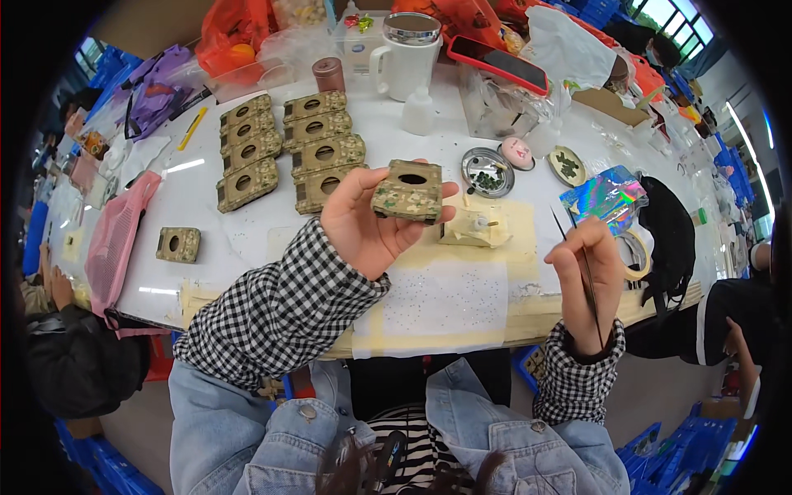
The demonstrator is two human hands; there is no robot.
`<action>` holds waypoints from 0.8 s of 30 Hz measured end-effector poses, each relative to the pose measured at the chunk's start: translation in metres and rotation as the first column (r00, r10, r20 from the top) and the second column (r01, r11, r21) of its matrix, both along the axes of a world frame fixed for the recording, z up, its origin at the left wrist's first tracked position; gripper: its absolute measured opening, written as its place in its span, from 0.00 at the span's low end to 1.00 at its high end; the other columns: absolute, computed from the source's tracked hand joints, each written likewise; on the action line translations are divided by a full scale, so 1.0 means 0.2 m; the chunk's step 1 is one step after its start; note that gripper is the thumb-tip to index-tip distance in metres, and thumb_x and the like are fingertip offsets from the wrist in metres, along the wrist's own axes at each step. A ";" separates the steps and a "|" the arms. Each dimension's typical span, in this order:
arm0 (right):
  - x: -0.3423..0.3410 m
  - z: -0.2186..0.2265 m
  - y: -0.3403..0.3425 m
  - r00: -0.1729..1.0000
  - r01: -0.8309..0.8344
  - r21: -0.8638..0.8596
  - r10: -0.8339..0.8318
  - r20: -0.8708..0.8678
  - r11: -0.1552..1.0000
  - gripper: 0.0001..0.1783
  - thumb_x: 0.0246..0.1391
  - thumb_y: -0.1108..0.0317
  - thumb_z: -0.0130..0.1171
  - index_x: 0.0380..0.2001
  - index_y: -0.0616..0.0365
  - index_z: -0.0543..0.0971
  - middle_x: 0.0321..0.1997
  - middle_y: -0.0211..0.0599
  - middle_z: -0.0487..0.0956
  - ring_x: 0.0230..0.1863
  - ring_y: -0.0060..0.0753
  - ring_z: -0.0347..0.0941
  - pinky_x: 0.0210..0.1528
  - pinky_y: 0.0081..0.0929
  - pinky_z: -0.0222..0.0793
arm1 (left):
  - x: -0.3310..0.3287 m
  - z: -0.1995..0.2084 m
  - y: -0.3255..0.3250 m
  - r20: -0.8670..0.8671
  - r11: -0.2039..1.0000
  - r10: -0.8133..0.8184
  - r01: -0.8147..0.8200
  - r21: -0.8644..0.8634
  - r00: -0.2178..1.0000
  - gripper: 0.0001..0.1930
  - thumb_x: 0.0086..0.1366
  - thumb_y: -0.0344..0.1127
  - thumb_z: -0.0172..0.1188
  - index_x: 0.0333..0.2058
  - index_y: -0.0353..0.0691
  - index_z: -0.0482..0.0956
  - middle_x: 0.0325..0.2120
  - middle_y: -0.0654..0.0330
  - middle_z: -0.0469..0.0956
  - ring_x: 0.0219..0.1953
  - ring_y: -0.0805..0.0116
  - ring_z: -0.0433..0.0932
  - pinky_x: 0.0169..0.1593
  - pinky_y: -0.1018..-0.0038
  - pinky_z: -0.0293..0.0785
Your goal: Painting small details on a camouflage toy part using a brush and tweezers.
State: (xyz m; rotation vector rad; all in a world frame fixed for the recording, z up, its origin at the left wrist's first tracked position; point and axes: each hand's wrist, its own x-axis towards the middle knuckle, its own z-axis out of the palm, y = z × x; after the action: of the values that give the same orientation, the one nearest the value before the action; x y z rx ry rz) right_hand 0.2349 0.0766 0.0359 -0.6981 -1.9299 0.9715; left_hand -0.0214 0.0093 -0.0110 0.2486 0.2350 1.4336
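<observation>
My left hand (pixel 353 224) is raised above the table, its fingers and thumb around a camouflage toy tank hull (pixel 406 201) with a round hole in its top. In my right hand (pixel 601 276) I hold thin dark tweezers (pixel 588 285), tips pointing up and away from me, apart from the hull. Beyond my left hand stand two columns of similar camouflage hulls (pixel 250 183), and one single hull (pixel 179 245) lies to the left. A round metal dish (pixel 467 158) holds small dark green pieces. Below it sits a tape-covered block (pixel 474 228) with a small peg.
White paper (pixel 445 305) with specks lies at the front edge. To the right are a shallow dish of green pieces (pixel 568 165), a shiny holographic packet (pixel 606 198), a tape roll (pixel 637 254) and a black bag (pixel 670 239). A white mug (pixel 408 62) and red-cased phone (pixel 499 64) stand behind.
</observation>
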 end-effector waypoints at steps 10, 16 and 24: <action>-0.19 -0.10 0.09 0.951 0.087 0.495 -0.220 0.216 0.865 0.10 0.39 0.78 0.66 0.29 0.62 0.79 0.25 0.39 0.75 0.31 0.39 0.70 0.32 0.30 0.66 | 0.01 0.01 -0.04 -0.095 0.996 0.058 -0.064 -0.057 0.994 0.26 0.66 0.42 0.40 0.58 0.31 0.59 0.56 0.33 0.59 0.48 0.47 0.75 0.39 0.73 0.82; -0.20 -0.13 0.11 0.956 0.041 0.518 -0.185 0.229 0.854 0.11 0.37 0.78 0.67 0.29 0.62 0.79 0.25 0.39 0.75 0.31 0.39 0.70 0.33 0.30 0.66 | 0.02 0.01 -0.04 -0.127 0.992 0.063 -0.077 -0.105 0.990 0.25 0.66 0.42 0.40 0.57 0.33 0.60 0.55 0.34 0.61 0.48 0.47 0.75 0.39 0.73 0.82; -0.19 -0.07 0.06 0.963 0.144 0.547 -0.245 0.116 0.824 0.09 0.39 0.80 0.65 0.28 0.61 0.79 0.25 0.39 0.76 0.31 0.38 0.71 0.34 0.27 0.66 | 0.03 -0.01 -0.05 -0.133 0.993 0.064 -0.076 -0.092 0.989 0.24 0.66 0.41 0.40 0.56 0.33 0.62 0.55 0.35 0.63 0.48 0.46 0.75 0.41 0.72 0.82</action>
State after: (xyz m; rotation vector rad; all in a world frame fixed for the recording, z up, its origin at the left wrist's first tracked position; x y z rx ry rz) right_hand 0.1968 0.0892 0.0227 -0.6476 -2.1043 0.2131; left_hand -0.0161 0.0001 -0.0125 0.2568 0.4219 1.4729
